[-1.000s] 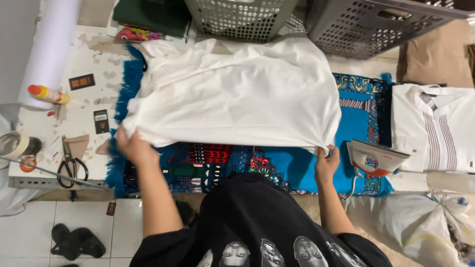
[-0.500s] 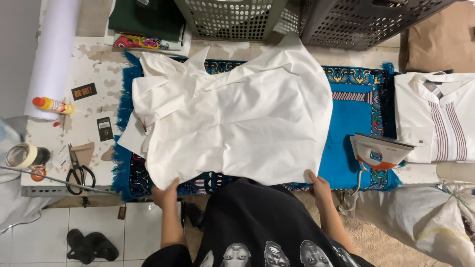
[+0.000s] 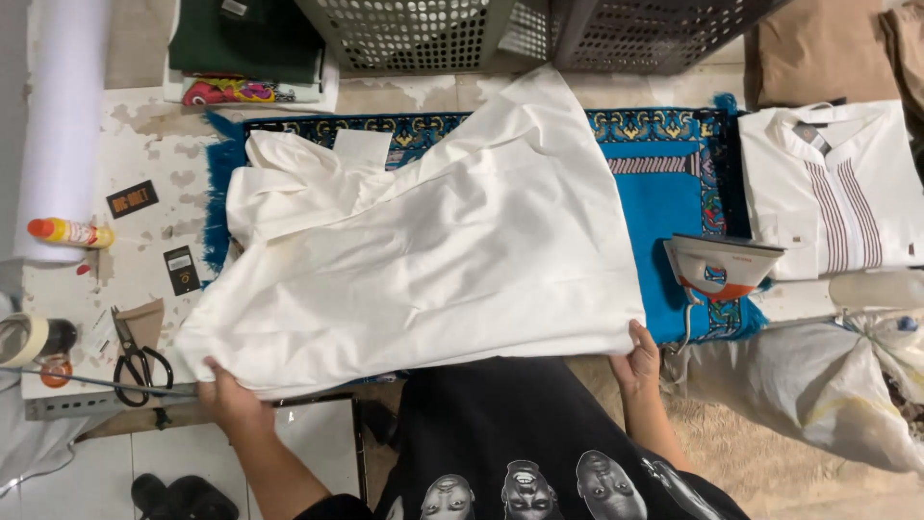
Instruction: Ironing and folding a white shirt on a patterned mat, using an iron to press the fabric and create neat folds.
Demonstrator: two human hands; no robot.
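Note:
A large white garment lies spread over a blue patterned mat on the work table. My left hand grips the garment's near-left hem at the table's front edge. My right hand holds the near-right corner of the hem. The garment's collar end bunches at the far left. An orange and white iron stands on the mat just right of the garment, near my right hand.
A folded white striped shirt lies at the right. Two plastic laundry baskets stand at the back. Scissors, a tape roll, a small bottle and a white roll sit at the left. A white bag lies at lower right.
Both hands pulled the white garment toward me, from mid-mat to the table's front edge. The garment now lies spread and flatter, covering more of the mat.

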